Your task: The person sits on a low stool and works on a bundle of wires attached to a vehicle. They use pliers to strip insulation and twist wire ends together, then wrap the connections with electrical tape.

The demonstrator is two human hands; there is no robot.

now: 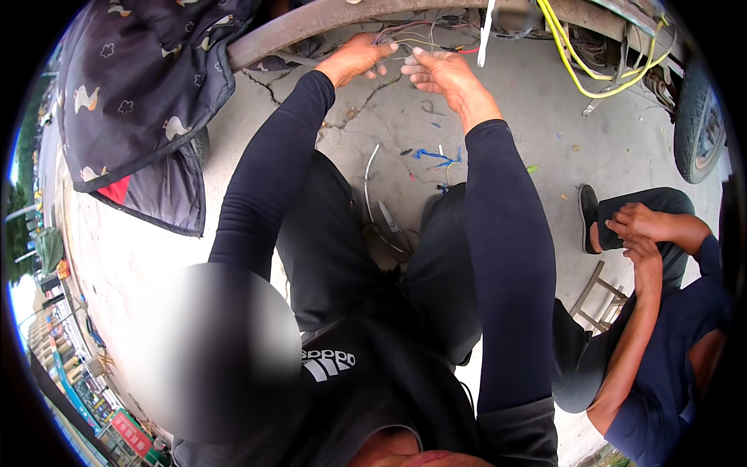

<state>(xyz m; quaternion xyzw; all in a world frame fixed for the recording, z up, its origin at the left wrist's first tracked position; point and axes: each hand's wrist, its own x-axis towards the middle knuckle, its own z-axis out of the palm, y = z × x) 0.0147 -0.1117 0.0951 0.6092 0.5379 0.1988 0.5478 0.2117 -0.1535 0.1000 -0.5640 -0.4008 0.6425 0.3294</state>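
Black shirt (389, 370), white lettering (328, 364), hands (359, 61) (447, 76) at wires (419, 40), lettered sign (131, 433)

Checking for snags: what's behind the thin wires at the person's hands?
Grey concrete floor shows through gaps between the thin wires. The left hand and right hand cover whatever lies directly behind them; that cannot be seen.

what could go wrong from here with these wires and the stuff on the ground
The thin wires cross at the left hand and right hand, so strands might tangle or get mixed up. The scissors lie on the ground between the person's legs and could nick a shifting foot. The looped yellow cable hangs to the right and might snag an arm.
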